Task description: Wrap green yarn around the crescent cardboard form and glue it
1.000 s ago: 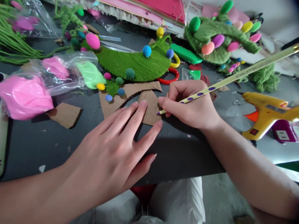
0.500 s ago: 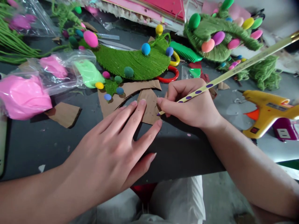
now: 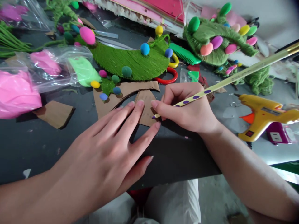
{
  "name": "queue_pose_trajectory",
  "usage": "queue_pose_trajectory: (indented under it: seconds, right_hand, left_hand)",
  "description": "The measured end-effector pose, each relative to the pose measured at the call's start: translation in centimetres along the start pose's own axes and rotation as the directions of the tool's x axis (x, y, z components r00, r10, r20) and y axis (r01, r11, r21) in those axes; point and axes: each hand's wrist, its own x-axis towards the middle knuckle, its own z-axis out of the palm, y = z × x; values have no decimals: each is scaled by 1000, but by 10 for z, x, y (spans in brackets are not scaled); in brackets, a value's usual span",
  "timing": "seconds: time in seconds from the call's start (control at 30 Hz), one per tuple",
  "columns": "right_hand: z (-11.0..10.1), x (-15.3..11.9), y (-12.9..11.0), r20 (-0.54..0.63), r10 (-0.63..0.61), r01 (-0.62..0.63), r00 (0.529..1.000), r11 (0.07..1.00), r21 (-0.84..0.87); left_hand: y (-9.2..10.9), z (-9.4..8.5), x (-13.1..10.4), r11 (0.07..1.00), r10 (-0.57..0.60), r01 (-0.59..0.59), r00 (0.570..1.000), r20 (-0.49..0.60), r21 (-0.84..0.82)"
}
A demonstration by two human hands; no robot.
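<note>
My right hand [image 3: 187, 107] pinches a pale yellow pencil [image 3: 224, 81] with purple dots. Its purple tip meets a small piece of cardboard [image 3: 147, 107] near the lower right edge. Fingers spread, my left hand [image 3: 116, 143] lies flat, with fingertips pressing on that piece. Behind it is a larger curved cardboard scrap [image 3: 105, 104], partly under my left fingers. A crescent wrapped in green yarn [image 3: 130, 62], with coloured balls on it, lies just beyond. At its near edge sits a small green star [image 3: 108, 86] with little coloured balls.
Bags of pink clay [image 3: 17, 93] and green clay [image 3: 84, 71] lie left, near another cardboard scrap [image 3: 55, 113]. Scissors with a red handle [image 3: 168, 76] and a green comb [image 3: 184, 53] lie behind. A yellow glue gun [image 3: 259, 109] rests at the right, below a green yarn wreath [image 3: 212, 37].
The pencil tip has moved slightly down and left along the cardboard's edge. My left hand still presses the piece. The whole view has shifted a little.
</note>
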Motion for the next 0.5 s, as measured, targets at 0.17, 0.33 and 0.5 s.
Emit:
queue_pose_trajectory:
  seconds: [0.17,0.33,0.5]
  right_hand:
    - [0,1,-1,-6,0,0,1000,999,-34]
    - [-1,2,-3,8,-1,1,1000,1000,-31]
    - [-2,2,-1,3,-42,42,999,999,-17]
  left_hand:
    - [0,0,-1,1000,6,-6,1000,-5,-21]
    - [0,-1,-2,1000,-8,8,1000,11,-12]
    - [-1,1,-2,1000,1,-1,1000,5,-15]
